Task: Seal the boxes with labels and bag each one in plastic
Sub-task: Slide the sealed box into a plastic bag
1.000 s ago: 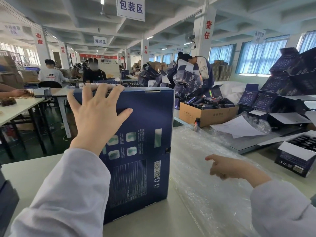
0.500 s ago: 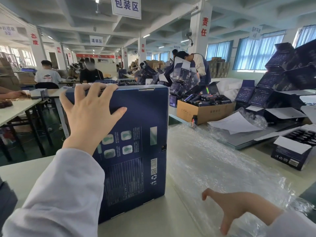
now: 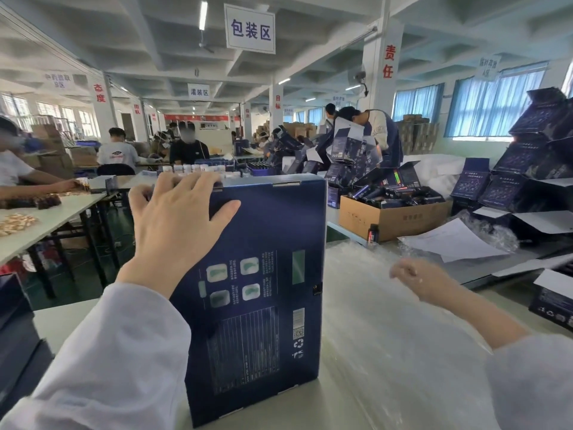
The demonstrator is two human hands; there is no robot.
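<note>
A dark blue box [image 3: 266, 293] stands upright on the table, its printed back facing me. My left hand [image 3: 176, 221] grips its top left corner, fingers hooked over the top edge and thumb spread on the face. Right of the box lies a heap of clear plastic bags [image 3: 381, 336]. My right hand [image 3: 417, 277] hovers over the heap with curled fingers pinching a clear plastic bag, and the film veils the hand and wrist.
An open cardboard carton [image 3: 393, 217] of dark tubes sits behind the bags. Stacked and open blue boxes [image 3: 527, 169] and white paper sheets [image 3: 449, 240] fill the right side. Another dark box [image 3: 15, 330] lies at my left. People work at other tables [image 3: 46, 225].
My right hand dipped down into the plastic heap and has come back up with plastic over it. The left hand and the box have stayed where they were.
</note>
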